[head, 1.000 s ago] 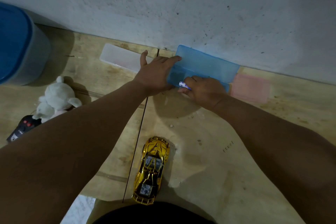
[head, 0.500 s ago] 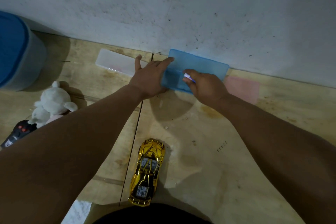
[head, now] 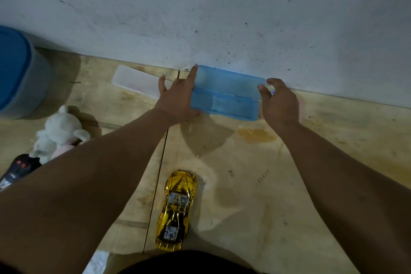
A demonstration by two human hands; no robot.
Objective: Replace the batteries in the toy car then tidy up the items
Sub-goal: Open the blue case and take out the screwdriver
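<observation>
A see-through blue plastic box (head: 224, 95) lies on the wooden floor (head: 244, 184), right up against the grey wall (head: 200, 6). The box is open. Its lid leans back on the wall, and the bottom half lies flat in front of it.

The left hand (head: 176, 95) is at the left end of the blue box. Its fingers are straight and spread out. One long finger reaches up along the left end of the lid, and the palm touches the left end of the bottom half. The right hand (head: 279, 101) is at the right end of the blue box. Its thumb touches the right corner of the lid. The other fingers are curled round a small blue and white thing (head: 272, 93), and only a tiny bit of it shows, so I cannot tell what it is.

The shiny gold toy car (head: 176, 211) sits on the floor well in front of the blue box, nearer the person, with its nose pointing toward the box.

A flat clear plastic box (head: 135, 81) lies just left of the blue box, behind the left hand. Far to the left of the blue box are a big blue tub (head: 20, 71), a white fluffy soft toy (head: 59, 133) and a black remote with red buttons (head: 19, 168).
</observation>
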